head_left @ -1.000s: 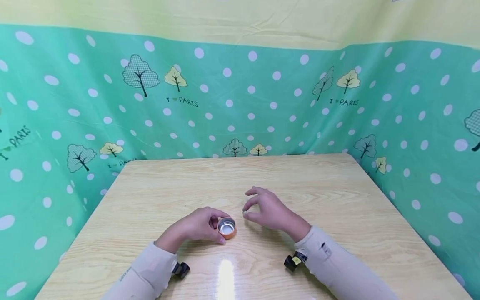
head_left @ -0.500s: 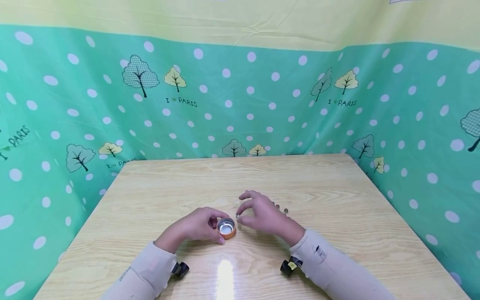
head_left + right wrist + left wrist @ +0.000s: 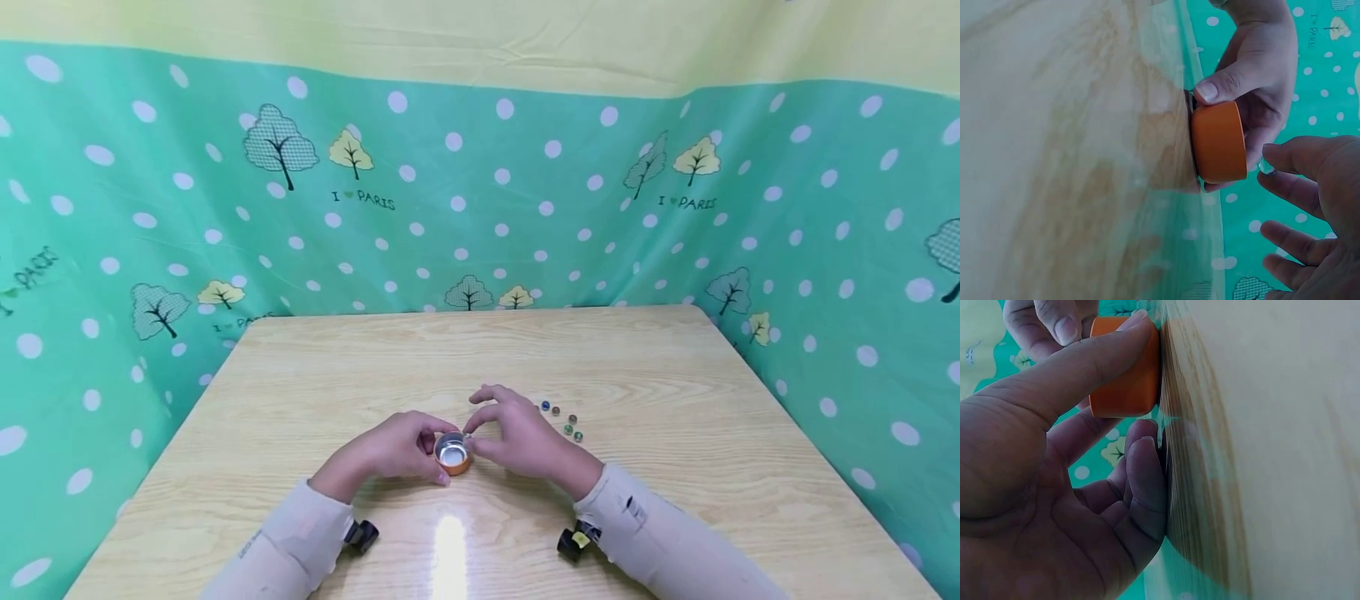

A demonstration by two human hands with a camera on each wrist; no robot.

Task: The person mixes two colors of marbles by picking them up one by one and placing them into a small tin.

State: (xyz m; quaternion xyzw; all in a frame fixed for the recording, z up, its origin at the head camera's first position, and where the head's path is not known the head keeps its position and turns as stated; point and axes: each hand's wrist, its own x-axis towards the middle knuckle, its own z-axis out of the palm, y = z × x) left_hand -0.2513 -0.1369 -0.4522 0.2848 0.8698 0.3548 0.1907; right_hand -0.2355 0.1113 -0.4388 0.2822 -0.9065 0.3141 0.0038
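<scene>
A small orange cup (image 3: 441, 469) with a shiny silver inside stands upright on the wooden table. My left hand (image 3: 401, 447) grips it from the left, thumb on the near side and a finger on the far side; in the left wrist view the thumb (image 3: 1100, 362) lies along its orange wall. At the cup's right rim, my right hand (image 3: 517, 435) pinches a small clear glass marble (image 3: 1266, 167) between thumb and forefinger, the other fingers spread. Several marbles (image 3: 567, 430), blue, brownish and green, lie on the table behind the right hand.
The light wood table (image 3: 360, 358) runs back to a green dotted curtain (image 3: 420, 183) with printed trees, which also hangs along both sides. Each wrist carries a black camera (image 3: 362, 537). A bright light reflection lies on the table's near part.
My right hand has moved left and slightly nearer with the marble, reaching the cup's rim. The loose marbles behind it have come into view. My left hand keeps its grip on the cup.
</scene>
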